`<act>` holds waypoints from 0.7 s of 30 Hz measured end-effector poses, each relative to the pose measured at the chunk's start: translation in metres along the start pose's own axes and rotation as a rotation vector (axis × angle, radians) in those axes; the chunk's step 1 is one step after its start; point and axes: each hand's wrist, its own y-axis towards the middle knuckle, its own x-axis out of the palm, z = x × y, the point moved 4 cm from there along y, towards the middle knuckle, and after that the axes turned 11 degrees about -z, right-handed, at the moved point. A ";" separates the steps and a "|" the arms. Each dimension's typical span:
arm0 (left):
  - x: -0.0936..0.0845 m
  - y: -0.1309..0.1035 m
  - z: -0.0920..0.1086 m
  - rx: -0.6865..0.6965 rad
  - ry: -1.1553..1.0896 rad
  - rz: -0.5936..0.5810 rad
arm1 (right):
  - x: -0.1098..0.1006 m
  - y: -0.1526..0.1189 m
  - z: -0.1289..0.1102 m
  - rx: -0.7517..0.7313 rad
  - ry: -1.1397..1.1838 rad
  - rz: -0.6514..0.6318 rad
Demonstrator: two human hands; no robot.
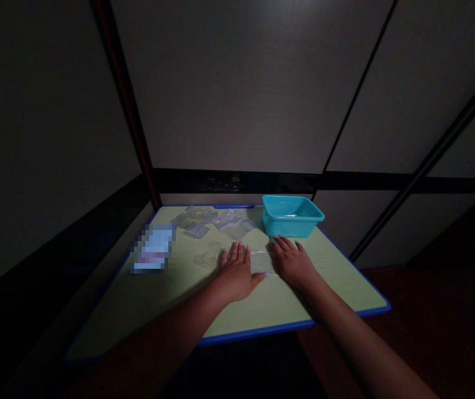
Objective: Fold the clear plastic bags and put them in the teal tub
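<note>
A clear, wrinkled plastic bag lies flattened on the table. My left hand rests palm down on its middle, fingers stretched and thumb out to the right. At the bag's right end my right hand also lies palm down, its fingers extended and slightly apart. Parts of the bag under both hands are hidden. Just beyond my right fingertips stands a turquoise plastic basin. Farther back, several more clear plastic bags lie crumpled and overlapping.
The small pale-green table has a raised blue edge. A blurred, pixelated flat object lies at its left side. Dark-seamed wall panels rise behind the table, and another panelled surface stands close on the left.
</note>
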 end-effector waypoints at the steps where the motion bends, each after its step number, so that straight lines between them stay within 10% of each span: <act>1: -0.002 0.001 0.001 0.001 0.004 0.036 | 0.000 0.000 0.000 0.008 -0.004 -0.002; 9: -0.006 0.012 0.029 0.446 -0.013 0.062 | 0.000 -0.001 0.000 0.046 -0.042 -0.033; 21: 0.002 0.016 0.011 0.222 -0.001 -0.011 | 0.004 0.000 0.004 0.086 0.049 -0.055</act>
